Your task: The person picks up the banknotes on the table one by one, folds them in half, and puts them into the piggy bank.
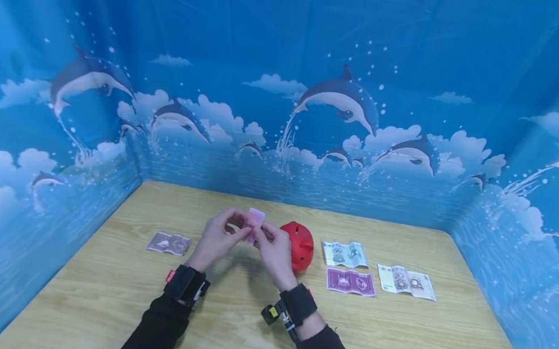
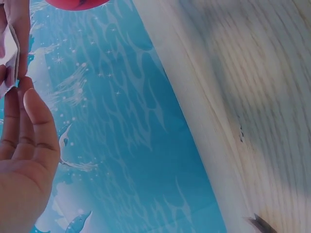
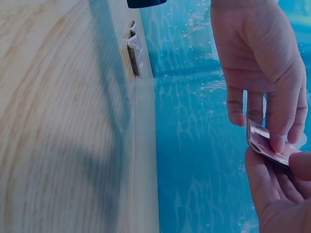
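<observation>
- work position: the pink note (image 1: pixel 256 216) is between both hands, in front of the person and just to the left of the red rounded object (image 1: pixel 302 247). it appears raised above the worktop (image 1: pixel 394 346).
- left grip: the left hand (image 1: pixel 218 239) is grasping the pink note between thumb and fingers.
- right grip: the right hand (image 1: pixel 275 253) is also grasping the pink note, its thumb pressed on the paper in the right wrist view.
- step in hand, as judged: folding or creasing the pink note. the paper looks narrow and bent over; the number of layers cannot be told.
- align the edges before pressing; a skewed fold will probably spread at one corner.
- anchor one end with the left thumb, then run the right thumb along the bend under even pressure.
- pinch near the fold rather than at the loose edge. thin paper is likely to spring open if both grips ease together.
- mind the right knuckles beside the red rounded object; contact cannot be confirmed, and a bump could shift it.
- surrounding items: the grey-brown note (image 1: pixel 168 243) lies left of the hands. the blue-green note (image 1: pixel 345 254), purple note (image 1: pixel 351 282) and pale note (image 1: pixel 406 281) lie right of the red rounded object.
</observation>
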Demonstrator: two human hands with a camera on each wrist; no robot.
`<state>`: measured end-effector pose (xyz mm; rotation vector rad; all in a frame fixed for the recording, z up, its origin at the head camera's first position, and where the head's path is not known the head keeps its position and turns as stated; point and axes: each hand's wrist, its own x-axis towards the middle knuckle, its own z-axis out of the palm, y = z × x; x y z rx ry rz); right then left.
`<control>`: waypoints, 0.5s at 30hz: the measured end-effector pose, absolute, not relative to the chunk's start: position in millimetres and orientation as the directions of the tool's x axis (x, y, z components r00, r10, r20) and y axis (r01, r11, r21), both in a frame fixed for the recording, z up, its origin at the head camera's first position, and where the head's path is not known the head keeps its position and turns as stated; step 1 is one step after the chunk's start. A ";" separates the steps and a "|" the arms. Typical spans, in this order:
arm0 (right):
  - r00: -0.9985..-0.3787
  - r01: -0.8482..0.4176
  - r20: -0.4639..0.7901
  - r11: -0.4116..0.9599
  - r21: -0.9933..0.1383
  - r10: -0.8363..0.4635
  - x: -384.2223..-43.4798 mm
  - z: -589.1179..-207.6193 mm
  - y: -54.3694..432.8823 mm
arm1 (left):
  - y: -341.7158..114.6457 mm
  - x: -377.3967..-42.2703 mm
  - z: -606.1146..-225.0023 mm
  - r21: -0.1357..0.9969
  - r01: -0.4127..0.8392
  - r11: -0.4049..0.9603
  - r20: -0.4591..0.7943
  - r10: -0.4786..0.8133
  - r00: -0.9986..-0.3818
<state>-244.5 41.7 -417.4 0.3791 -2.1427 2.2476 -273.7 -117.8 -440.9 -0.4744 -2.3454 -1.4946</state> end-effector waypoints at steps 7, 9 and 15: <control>-0.981 -0.164 0.173 -0.104 -0.981 -0.091 -254.6 -430.8 39.3 | -117.0 -272.4 -437.5 0.830 0.444 0.337 0.439 0.096 -0.893; -0.981 -0.179 0.184 -0.080 -0.981 -0.066 -258.0 -436.2 38.7 | -116.8 -271.6 -436.5 0.825 0.448 0.345 0.442 0.102 -0.891; -0.965 -0.263 0.262 0.091 -0.961 -0.015 -258.4 -438.9 38.6 | -117.1 -271.0 -434.8 0.810 0.449 0.377 0.439 0.117 -0.891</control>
